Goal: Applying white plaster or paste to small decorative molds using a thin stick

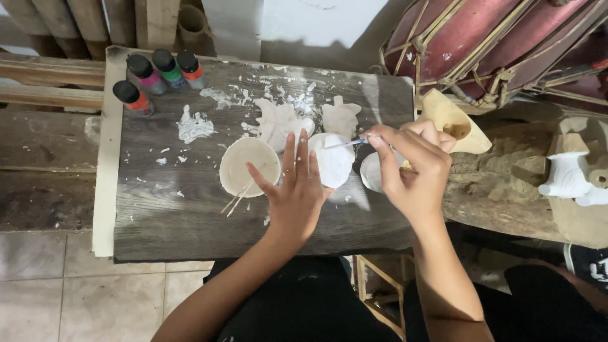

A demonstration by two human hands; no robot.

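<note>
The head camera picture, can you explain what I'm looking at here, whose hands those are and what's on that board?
One camera worn on a person's head looks down at their own two bare hands. The left hand lies flat, steadying a white painted figure on a grey wooden board. The right hand pinches a thin brush in its fingers. Beside them sit a small bowl with sticks in it, two more white figures, white paint smears and four paint bottles with black caps.

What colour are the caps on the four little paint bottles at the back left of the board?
Black caps on all four paint bottles, seen in the head view.
</note>
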